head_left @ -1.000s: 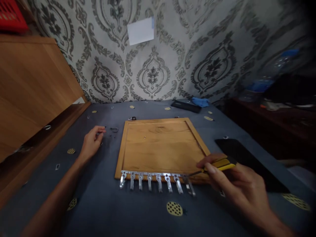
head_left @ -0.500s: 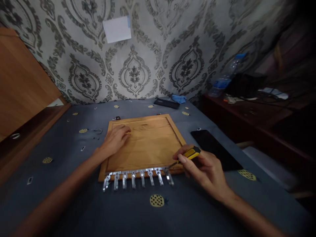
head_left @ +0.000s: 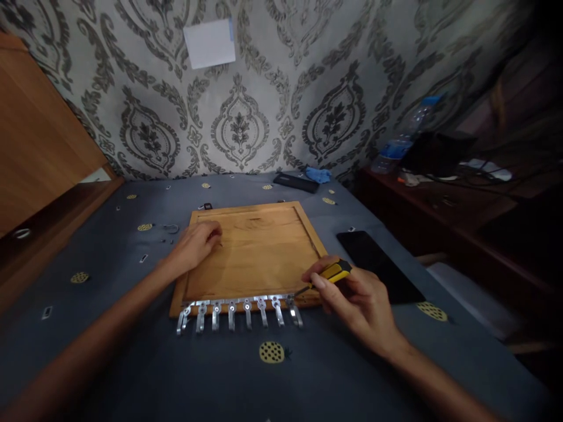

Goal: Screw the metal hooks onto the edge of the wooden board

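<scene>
**Inspector:** What is recorded nearest the camera?

**Assistant:** A blue-grey sheet [head_left: 132, 363] printed with pineapples is noted as the working surface. Above it, the right hand [head_left: 356, 299] is closed around a screwdriver [head_left: 334, 271] with a yellow and black handle. The handle is pinched between thumb and fingers, and the blade is angled down and to the left.

**Inspector:** Where is the tip placed?

**Assistant:** It is set at the right end of a metal hook rail [head_left: 240, 306], which is laid along the near edge of a wooden board [head_left: 264, 258]. The hooks are seen hanging over that edge onto the sheet. Whether a screw is engaged cannot be told.

**Inspector:** And the left hand?

**Assistant:** The left hand [head_left: 193, 245] is rested on the board's left side, towards the far corner, with the fingers curled under. Whether anything is held in it cannot be told.

**Inspector:** What is logged beyond?

**Assistant:** A black phone [head_left: 373, 264] is laid just beside the board, on its right. A small metal ring [head_left: 171, 228] is seen on the sheet, left of the board's far corner. Further back, a dark flat case [head_left: 295, 183] and a blue cloth [head_left: 319, 174] are placed side by side near the patterned wallpaper [head_left: 281, 105]. A white paper [head_left: 210, 42] is fixed to that wallpaper. A plastic bottle [head_left: 404, 138] is stood on a dark desk [head_left: 440, 199] at far right.
</scene>
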`<state>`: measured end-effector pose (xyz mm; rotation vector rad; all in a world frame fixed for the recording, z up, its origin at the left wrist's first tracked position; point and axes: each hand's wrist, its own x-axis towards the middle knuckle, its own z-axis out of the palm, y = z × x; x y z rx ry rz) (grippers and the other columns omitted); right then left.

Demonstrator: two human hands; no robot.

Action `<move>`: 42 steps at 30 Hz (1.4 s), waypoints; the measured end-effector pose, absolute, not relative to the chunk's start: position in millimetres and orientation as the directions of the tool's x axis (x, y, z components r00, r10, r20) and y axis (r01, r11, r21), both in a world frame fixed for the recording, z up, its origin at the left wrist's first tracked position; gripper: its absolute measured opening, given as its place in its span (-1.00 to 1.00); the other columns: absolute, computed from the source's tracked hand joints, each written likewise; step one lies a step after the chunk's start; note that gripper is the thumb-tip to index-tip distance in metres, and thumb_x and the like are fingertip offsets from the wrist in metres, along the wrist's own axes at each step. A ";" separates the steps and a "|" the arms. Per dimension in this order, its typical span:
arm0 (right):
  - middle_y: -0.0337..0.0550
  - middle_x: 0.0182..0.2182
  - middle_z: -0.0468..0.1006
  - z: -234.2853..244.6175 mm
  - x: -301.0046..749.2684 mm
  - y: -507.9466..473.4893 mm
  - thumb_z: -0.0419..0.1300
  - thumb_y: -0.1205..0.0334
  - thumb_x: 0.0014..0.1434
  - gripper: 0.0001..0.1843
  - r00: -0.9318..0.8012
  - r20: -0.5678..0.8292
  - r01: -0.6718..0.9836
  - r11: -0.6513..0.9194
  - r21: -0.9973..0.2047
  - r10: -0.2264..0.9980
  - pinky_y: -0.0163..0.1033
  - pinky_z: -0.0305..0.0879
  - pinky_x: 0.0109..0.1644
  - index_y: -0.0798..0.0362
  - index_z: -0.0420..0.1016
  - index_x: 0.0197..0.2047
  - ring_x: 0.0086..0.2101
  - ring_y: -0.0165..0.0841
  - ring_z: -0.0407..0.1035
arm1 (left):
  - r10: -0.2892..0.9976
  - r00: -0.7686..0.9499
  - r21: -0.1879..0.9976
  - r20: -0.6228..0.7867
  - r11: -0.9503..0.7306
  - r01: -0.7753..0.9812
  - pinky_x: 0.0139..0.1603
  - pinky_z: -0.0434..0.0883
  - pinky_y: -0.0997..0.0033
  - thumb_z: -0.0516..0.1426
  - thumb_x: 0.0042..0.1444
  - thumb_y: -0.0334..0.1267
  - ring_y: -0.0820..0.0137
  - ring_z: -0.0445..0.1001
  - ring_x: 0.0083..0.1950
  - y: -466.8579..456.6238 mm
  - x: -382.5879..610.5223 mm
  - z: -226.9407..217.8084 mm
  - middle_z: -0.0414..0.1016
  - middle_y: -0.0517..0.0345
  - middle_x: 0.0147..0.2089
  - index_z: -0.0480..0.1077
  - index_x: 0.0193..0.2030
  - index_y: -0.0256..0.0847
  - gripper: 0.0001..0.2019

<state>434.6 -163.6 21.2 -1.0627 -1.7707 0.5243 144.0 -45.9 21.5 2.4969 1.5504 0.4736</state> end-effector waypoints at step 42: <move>-0.27 -0.50 0.42 17.2 433.8 -163.0 0.18 0.16 0.29 -0.81 -0.130 0.495 0.380 0.504 -0.775 0.859 -0.37 0.16 -0.56 0.06 0.43 -0.33 -0.56 -0.52 0.28 | 0.773 0.635 0.128 -0.005 -0.629 0.767 -0.22 0.32 0.24 -0.04 0.14 -0.42 0.21 0.43 -0.30 -57.5 163.3 16.7 0.44 0.01 -0.34 0.41 -0.35 -0.20 -0.79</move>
